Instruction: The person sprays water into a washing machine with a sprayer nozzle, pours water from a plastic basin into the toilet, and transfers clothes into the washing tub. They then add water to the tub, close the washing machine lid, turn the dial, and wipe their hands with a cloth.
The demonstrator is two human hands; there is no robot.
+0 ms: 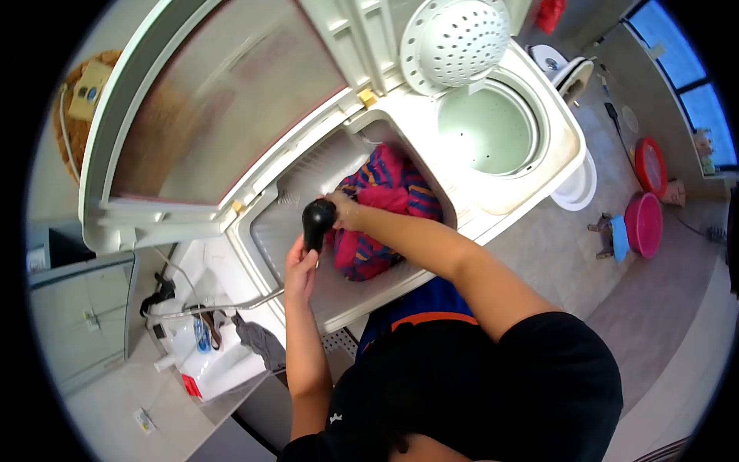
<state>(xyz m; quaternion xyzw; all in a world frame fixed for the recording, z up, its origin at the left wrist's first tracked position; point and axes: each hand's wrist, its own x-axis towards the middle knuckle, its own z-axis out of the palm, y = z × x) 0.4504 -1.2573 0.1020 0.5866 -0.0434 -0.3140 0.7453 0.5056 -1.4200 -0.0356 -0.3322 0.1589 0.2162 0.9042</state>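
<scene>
My left hand [301,268] is wrapped round the handle of a black shower head [318,221], held over the wash tub [271,250] of a white twin-tub washing machine. A metal hose [231,309] runs from the handle down to the sink at the left. My right hand [344,209] is beside the spray end of the shower head, above the fabric; its fingertips are partly hidden, so its grip is unclear. In the tub lies a bunched pink fabric [385,199] with blue and orange stripes. Whether water is flowing cannot be made out.
The big tub lid [223,100] stands raised. To the right is the spin tub [489,127], its perforated white lid [454,46] tipped up. A white sink [231,369] holds a grey cloth [260,343]. A pink basin [643,225] and a red basin [651,167] are at the far right.
</scene>
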